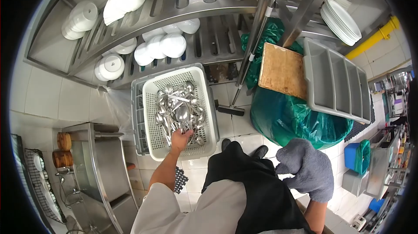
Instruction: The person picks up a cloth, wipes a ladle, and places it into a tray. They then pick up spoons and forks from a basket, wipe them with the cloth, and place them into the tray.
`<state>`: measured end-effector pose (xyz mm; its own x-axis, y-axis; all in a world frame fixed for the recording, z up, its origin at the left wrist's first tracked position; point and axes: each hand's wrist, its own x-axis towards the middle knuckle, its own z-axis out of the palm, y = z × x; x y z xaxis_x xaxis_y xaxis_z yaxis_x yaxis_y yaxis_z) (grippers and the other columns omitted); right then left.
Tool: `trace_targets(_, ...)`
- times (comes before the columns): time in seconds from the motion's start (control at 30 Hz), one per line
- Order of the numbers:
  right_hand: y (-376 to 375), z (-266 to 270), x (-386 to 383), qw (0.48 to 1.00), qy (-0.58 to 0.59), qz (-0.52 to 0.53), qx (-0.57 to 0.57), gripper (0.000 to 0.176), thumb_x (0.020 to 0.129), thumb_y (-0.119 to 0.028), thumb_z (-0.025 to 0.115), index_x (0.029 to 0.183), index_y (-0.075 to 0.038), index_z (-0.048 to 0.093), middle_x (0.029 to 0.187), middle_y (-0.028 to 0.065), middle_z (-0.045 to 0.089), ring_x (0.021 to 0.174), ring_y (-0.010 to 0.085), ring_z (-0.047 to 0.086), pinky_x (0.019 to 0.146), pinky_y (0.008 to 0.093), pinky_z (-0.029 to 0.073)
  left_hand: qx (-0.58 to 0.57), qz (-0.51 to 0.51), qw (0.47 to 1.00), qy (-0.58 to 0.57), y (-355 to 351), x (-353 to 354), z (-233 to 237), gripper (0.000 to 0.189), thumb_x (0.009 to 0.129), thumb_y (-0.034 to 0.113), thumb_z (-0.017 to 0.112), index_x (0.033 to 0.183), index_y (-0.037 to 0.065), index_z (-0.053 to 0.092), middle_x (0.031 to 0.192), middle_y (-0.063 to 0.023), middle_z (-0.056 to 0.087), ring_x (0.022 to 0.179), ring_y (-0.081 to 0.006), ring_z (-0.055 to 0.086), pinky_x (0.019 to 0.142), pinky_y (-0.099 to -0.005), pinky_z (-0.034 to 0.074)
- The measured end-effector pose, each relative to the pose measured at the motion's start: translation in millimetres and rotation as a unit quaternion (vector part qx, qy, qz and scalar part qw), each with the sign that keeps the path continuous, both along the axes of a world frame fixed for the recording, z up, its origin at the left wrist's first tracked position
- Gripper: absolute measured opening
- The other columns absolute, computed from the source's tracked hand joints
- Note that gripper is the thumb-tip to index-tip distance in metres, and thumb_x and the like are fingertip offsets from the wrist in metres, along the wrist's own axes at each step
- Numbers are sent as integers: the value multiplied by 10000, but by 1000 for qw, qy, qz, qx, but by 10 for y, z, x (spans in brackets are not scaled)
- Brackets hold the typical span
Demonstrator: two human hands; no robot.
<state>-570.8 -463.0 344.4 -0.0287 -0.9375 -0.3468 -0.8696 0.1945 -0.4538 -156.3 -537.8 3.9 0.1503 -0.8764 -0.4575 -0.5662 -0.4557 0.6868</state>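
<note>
My left hand is closed around several spoons at the near end of a white perforated basket. A large serving spoon shows just beyond its fingers. Loose spoons and forks lie heaped in the basket, their handles pointing many ways. The basket rests on a grey compartment rack. Off to the right, a fluffy grey towel is draped over my right hand and held by it; only the right forearm shows, the fingers being hidden beneath the cloth.
Metal shelves with white bowls stand ahead. A green-lined bin on the right carries a wooden board and a grey cutlery tray. A floor squeegee stands between basket and bin. At left is a steel counter.
</note>
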Motion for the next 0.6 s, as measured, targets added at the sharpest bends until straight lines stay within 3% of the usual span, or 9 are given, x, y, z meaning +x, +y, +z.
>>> trace_targets(0.1, -12, 1, -2, 1000, 2, -4, -21, 750, 400, -191, 813, 1110, -126, 582, 949, 129, 658, 893, 360, 623, 763, 391, 494, -75, -11, 991, -109, -296, -32, 60, 323, 811, 297, 689, 918, -3, 633, 791, -209, 669, 746, -404, 635, 716, -456, 492)
trace_targets(0.23, -35, 45, 37, 999, 42, 2, -5, 729, 416, -214, 818, 1098, -128, 575, 913, 135, 650, 862, 353, 628, 741, 401, 494, -130, -96, 964, -210, -726, -21, -39, 250, 824, 249, 652, 866, 5, 613, 796, -206, 659, 787, -378, 641, 717, -455, 495)
trace_targets(0.3, -19, 42, 51, 999, 30, 9, -31, 745, 416, -216, 819, 1112, -129, 566, 922, 134, 648, 863, 355, 626, 739, 409, 492, -137, -238, 932, -236, -867, 9, -86, 214, 823, 172, 615, 987, 36, 601, 994, -222, 645, 940, -394, 615, 822, -475, 488)
trace_targets(0.33, -15, 38, 56, 999, 33, 12, -30, 745, 416, -216, 819, 1112, -129, 566, 922, 134, 648, 863, 355, 626, 739, 409, 492, -137, -235, 934, -233, -907, 2, -110, 214, 823, 172, 615, 987, 36, 601, 994, -222, 645, 940, -394, 615, 822, -475, 488)
trace_targets(0.4, -10, 17, 59, 998, 31, 10, -44, 737, 425, -215, 816, 1111, -131, 562, 921, 131, 649, 862, 358, 625, 736, 411, 491, -27, -310, 912, -266, -956, -121, 175, 267, 812, 129, 610, 1062, 44, 568, 1074, -221, 615, 998, -390, 593, 882, -469, 482)
trace_targets(0.6, 7, -46, 34, 1000, 14, -3, -16, 704, 445, -205, 807, 1102, -135, 565, 929, 125, 649, 874, 355, 623, 735, 405, 490, -45, -357, 882, -303, -960, -89, 40, 263, 784, 99, 631, 1042, 68, 586, 1041, -192, 610, 1036, -366, 576, 907, -437, 478)
